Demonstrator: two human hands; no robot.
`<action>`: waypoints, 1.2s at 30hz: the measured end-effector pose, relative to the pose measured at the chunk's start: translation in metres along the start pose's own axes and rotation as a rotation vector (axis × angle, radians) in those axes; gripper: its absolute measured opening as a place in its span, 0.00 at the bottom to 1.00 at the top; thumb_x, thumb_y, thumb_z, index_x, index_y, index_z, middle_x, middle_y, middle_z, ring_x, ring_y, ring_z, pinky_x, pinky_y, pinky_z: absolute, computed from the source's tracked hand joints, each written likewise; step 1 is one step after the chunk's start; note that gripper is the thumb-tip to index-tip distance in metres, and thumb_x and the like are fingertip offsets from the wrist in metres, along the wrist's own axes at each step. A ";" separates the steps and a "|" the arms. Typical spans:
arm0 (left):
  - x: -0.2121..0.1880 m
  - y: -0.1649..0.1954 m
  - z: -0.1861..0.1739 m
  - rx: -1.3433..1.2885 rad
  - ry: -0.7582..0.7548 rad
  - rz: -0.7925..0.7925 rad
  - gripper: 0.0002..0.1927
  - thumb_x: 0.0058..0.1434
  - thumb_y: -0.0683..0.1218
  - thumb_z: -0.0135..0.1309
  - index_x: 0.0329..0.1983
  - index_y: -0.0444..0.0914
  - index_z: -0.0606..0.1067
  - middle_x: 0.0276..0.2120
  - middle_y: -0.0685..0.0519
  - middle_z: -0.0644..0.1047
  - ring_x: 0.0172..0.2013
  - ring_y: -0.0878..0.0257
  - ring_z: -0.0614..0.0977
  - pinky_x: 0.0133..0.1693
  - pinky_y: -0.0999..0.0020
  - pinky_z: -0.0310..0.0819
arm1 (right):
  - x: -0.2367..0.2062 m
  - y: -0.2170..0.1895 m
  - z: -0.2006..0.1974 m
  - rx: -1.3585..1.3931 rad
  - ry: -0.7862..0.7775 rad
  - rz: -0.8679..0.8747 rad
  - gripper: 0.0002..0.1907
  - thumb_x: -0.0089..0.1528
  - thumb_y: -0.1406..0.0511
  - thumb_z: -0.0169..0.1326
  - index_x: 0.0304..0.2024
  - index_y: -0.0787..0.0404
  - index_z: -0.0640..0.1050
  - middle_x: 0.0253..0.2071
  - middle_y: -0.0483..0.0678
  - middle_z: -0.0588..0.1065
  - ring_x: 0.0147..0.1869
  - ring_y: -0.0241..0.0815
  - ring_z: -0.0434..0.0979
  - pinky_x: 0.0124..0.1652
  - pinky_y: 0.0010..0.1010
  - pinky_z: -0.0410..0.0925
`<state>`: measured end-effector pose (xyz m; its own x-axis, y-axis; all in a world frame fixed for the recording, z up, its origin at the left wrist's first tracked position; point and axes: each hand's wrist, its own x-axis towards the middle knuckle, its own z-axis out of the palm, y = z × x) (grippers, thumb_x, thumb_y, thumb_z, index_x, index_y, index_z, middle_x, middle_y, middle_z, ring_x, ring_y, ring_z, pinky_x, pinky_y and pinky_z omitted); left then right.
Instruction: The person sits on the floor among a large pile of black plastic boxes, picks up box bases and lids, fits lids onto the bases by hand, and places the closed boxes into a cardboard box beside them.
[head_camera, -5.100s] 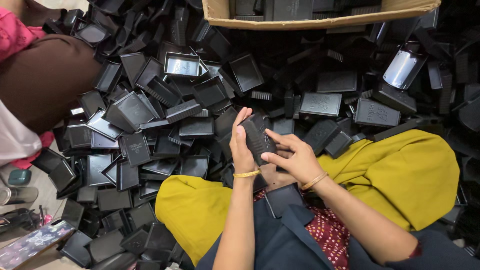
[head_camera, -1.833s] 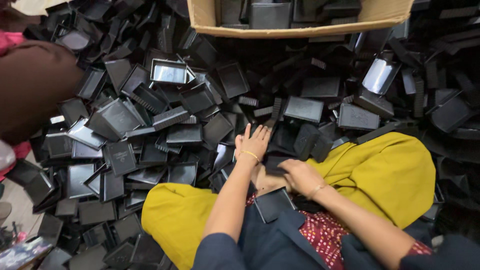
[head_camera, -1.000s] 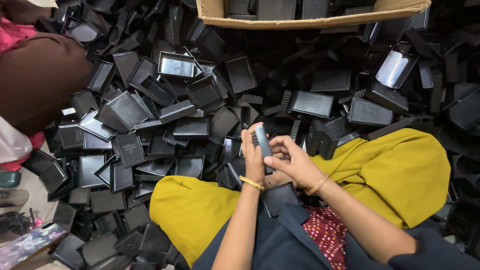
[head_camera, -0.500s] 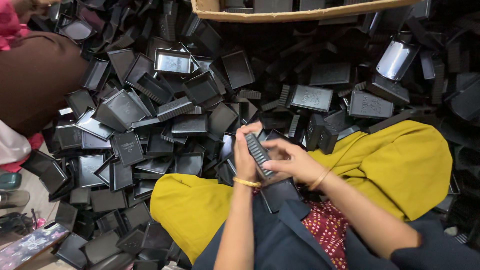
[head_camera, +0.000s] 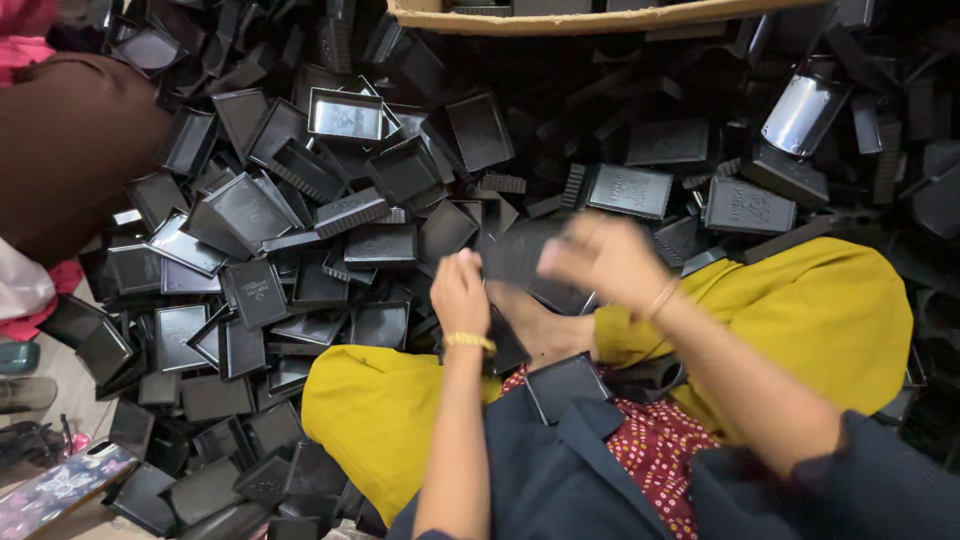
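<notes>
The fingers of the left hand (head_camera: 462, 297) are curled closed around the edge of a flat black plastic piece (head_camera: 505, 342), which lies low against the lap, just above the bare foot (head_camera: 545, 330). A gold bangle (head_camera: 469, 341) circles that wrist. The right hand (head_camera: 600, 258) hangs a little higher and to the right, smeared by motion (too blurred to tell how far its fingers are spread, or whether they grip anything); a dark flat shape shows just beside it. Another black tray (head_camera: 567, 385) rests on the lap between the forearms, on the navy garment (head_camera: 560, 470). Yellow-clad knees (head_camera: 810, 310) spread to either side. All around lies a heap of black plastic trays (head_camera: 300, 240), with a cardboard box (head_camera: 560, 18) at the far edge.
</notes>
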<state>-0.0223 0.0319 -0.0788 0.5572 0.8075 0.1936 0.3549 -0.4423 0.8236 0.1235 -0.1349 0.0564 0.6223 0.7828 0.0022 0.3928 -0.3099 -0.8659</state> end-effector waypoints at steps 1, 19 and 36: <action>0.012 -0.011 0.005 0.053 -0.051 0.050 0.23 0.70 0.51 0.42 0.29 0.33 0.80 0.44 0.40 0.80 0.43 0.44 0.80 0.47 0.51 0.73 | 0.013 0.003 -0.020 0.058 0.154 0.137 0.20 0.63 0.58 0.64 0.37 0.68 0.74 0.32 0.52 0.74 0.37 0.40 0.71 0.37 0.31 0.69; 0.037 -0.016 -0.005 0.357 -0.064 0.214 0.07 0.56 0.42 0.61 0.38 0.45 0.77 0.57 0.44 0.74 0.56 0.45 0.77 0.58 0.55 0.71 | 0.026 0.103 -0.059 -0.712 0.199 0.168 0.36 0.50 0.56 0.70 0.60 0.53 0.72 0.51 0.58 0.73 0.57 0.63 0.70 0.52 0.55 0.67; 0.080 -0.004 -0.030 0.005 -0.100 0.200 0.15 0.60 0.40 0.56 0.51 0.41 0.79 0.44 0.53 0.79 0.37 0.55 0.77 0.40 0.61 0.73 | -0.057 0.054 0.015 0.618 0.073 0.165 0.38 0.54 0.64 0.68 0.65 0.59 0.68 0.58 0.58 0.72 0.60 0.45 0.75 0.59 0.37 0.71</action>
<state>-0.0019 0.1102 -0.0504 0.6883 0.6610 0.2989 0.2331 -0.5917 0.7717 0.0992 -0.1889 0.0020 0.6945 0.7056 -0.1407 -0.1615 -0.0377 -0.9861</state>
